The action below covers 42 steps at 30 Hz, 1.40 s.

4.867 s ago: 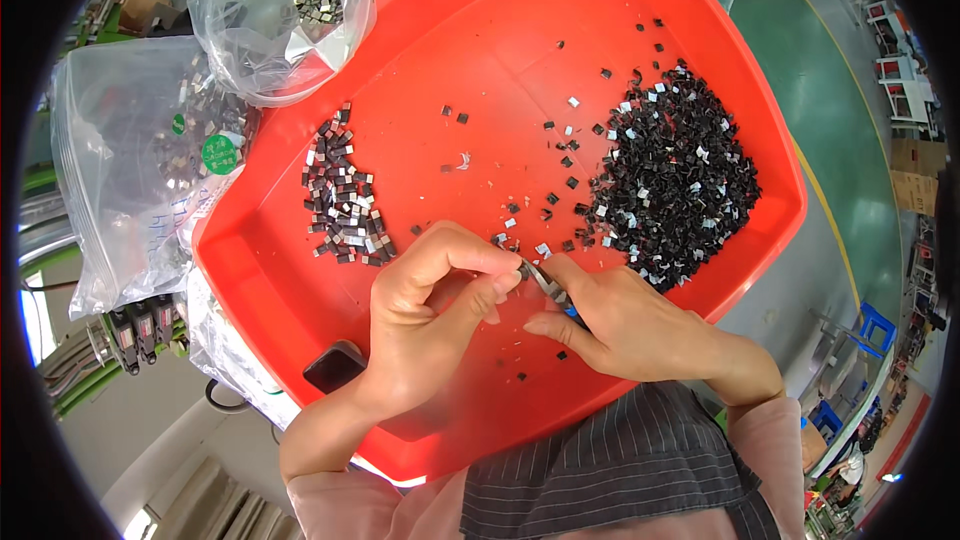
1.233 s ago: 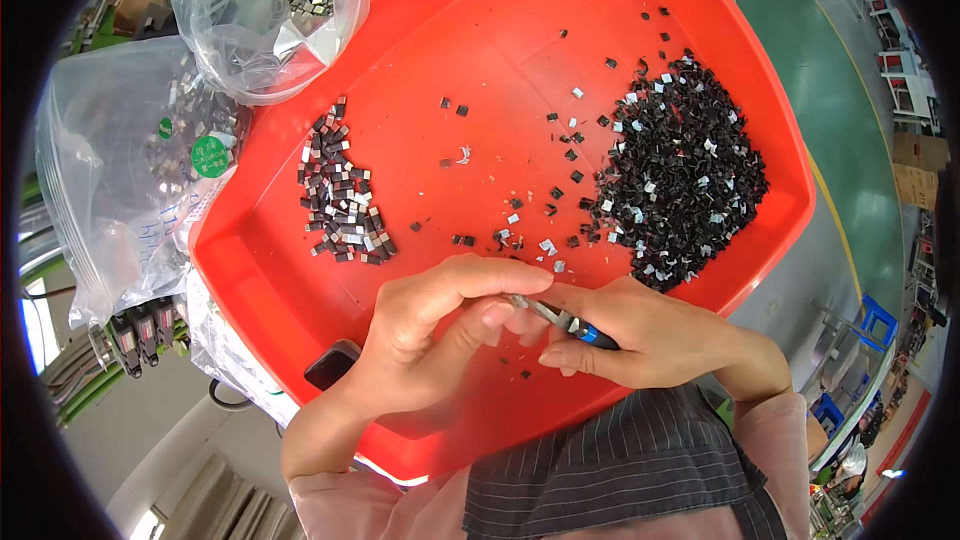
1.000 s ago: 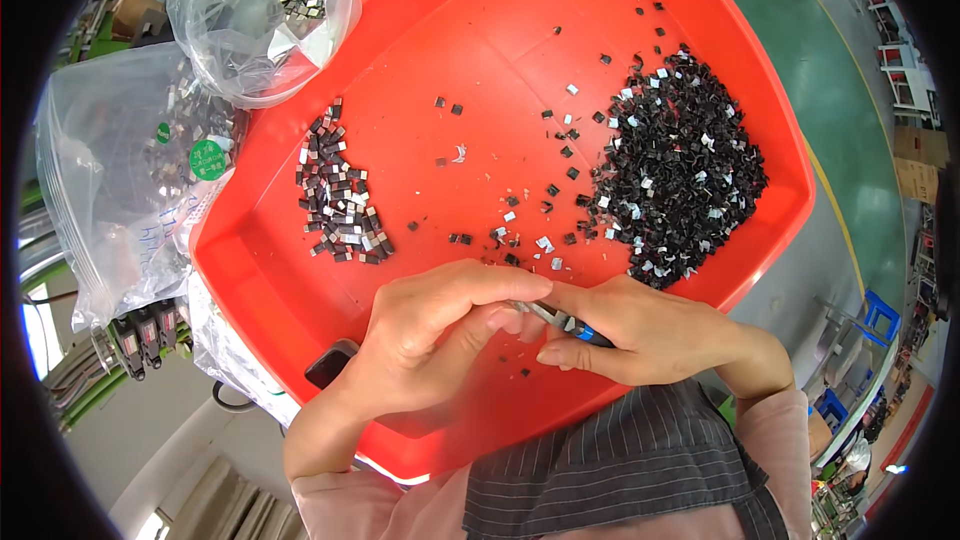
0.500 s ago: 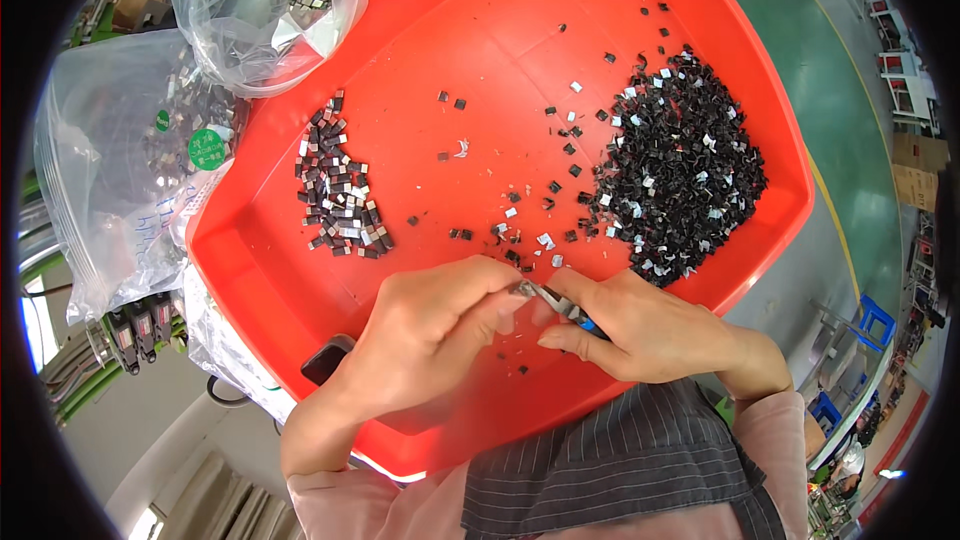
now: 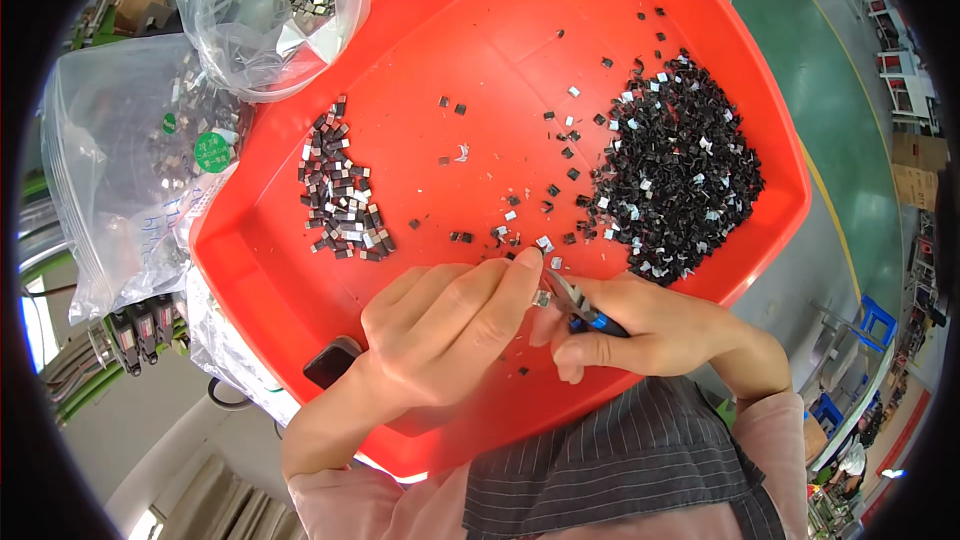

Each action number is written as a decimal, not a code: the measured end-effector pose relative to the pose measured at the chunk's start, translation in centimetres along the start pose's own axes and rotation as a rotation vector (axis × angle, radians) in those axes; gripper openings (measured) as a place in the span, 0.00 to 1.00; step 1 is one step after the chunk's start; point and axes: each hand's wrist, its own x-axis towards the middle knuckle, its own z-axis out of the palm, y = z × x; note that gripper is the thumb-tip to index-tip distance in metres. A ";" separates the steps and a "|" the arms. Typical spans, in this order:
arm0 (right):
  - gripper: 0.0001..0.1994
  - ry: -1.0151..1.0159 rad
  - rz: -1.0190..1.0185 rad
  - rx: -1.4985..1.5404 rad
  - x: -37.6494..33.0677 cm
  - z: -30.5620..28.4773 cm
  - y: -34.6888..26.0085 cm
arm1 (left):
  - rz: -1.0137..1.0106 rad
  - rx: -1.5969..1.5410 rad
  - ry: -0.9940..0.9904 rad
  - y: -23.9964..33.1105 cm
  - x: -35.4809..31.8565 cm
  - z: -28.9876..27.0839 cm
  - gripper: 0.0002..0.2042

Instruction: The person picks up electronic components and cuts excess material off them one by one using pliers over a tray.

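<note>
My left hand (image 5: 440, 330) is closed, its fingertips pinching a small silvery metal connector piece (image 5: 541, 298). My right hand (image 5: 665, 325) is wrapped round small pliers with blue and black handles (image 5: 600, 322). Their jaws (image 5: 565, 290) point up and left, right beside the connector piece; whether they touch it I cannot tell. Both hands hover over the near part of a red plastic tray (image 5: 500, 60). On its left side lies a group of dark and silver connector pieces (image 5: 345, 198). A big heap of black and white scraps (image 5: 685, 165) fills the right.
Loose scraps (image 5: 461, 237) are scattered between the two piles. A dark phone-like object (image 5: 331, 362) lies by my left forearm, inside the tray. Clear plastic bags with metal pieces (image 5: 270, 10) stand at the far left. Green flooring (image 5: 820, 70) shows beyond the tray's right edge.
My left hand has turned and its fingers reach farther up, so the metal piece now shows below the fingertips. The pliers have tilted more upright in my right hand.
</note>
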 end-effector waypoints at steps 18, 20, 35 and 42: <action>0.26 0.634 -0.180 -0.721 -2.5 1.8 2.4 | -0.082 -0.012 -0.072 -0.9 0.6 -0.3 0.18; 0.25 0.623 -0.131 -0.727 -2.5 2.4 2.6 | -0.218 -0.094 -0.088 -0.9 0.1 -0.7 0.15; 0.15 0.691 -0.248 -0.531 -3.1 2.9 2.9 | -1.186 -1.026 0.278 -10.0 8.0 -4.8 0.24; 0.14 0.667 -0.205 -0.436 -3.1 2.0 3.6 | -0.633 0.123 -0.159 -7.9 -2.2 -2.5 0.04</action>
